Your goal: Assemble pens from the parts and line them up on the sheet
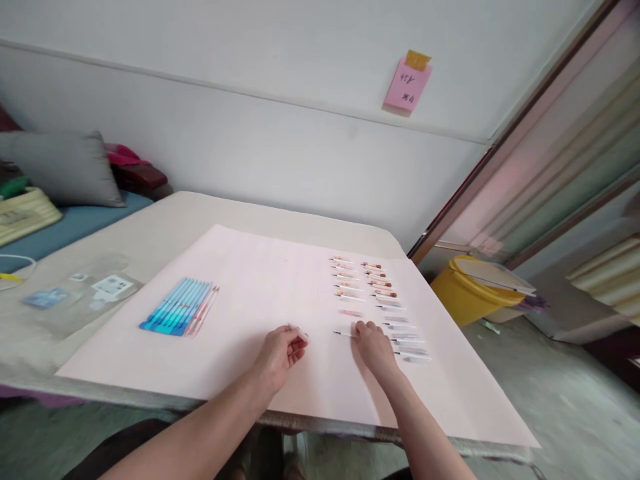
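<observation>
My left hand [284,352] is closed in a pinch above the white sheet [260,287], holding a small pale, partly see-through piece [299,331] whose kind I cannot make out. To its right, my right hand [374,347] has its fingers together on the end of a thin white brush [344,333] with a dark tip pointing left. Beyond that hand lie two columns of slim pieces. The nearer-left column has white brushes [347,287] with orange-brown parts; the right one has brown-tipped pieces [384,293] and several pale ones [400,327]. My right hand partly hides the closest row.
Blue slim sticks [175,307] lie side by side at the sheet's left, with thin reddish ones [204,312] alongside. Clear plastic packaging [113,287] rests further left on the cloth. A yellow bin [457,293] stands beyond the table's right edge; a wall [280,160] closes the back.
</observation>
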Demonstrator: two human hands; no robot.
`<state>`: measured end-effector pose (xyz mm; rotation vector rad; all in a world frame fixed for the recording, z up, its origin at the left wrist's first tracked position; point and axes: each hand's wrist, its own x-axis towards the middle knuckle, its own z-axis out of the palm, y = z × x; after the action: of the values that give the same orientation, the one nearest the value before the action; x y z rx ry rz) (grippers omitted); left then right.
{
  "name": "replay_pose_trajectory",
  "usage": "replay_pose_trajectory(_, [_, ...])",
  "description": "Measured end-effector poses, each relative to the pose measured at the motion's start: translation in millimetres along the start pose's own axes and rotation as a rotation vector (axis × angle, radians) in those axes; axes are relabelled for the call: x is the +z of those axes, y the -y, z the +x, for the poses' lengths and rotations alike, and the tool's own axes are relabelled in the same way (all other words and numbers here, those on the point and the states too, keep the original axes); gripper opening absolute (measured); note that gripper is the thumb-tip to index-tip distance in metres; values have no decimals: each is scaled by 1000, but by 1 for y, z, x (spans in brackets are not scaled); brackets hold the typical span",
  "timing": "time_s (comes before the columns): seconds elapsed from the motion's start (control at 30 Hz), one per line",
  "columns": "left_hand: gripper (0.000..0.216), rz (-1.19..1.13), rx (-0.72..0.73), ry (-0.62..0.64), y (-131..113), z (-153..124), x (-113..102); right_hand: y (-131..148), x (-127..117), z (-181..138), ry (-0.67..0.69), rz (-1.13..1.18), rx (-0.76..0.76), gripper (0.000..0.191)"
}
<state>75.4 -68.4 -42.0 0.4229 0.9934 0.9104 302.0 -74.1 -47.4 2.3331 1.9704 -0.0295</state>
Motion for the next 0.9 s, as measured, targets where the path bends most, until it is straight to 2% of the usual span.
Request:
replay_pose_trajectory(0.2, [5,-75,1,-37,-1,6,-3,18,-7,-10,16,47,-105,20])
replay_pose_trajectory(0.4, [4,-146,42,-108,-7,5,0,49,-22,-44,-52,200,-375,14])
replay_pose_trajectory(0.9, [9,-150,170,-160,-11,-3,6,55,-27,-52,-72,155,-399,12])
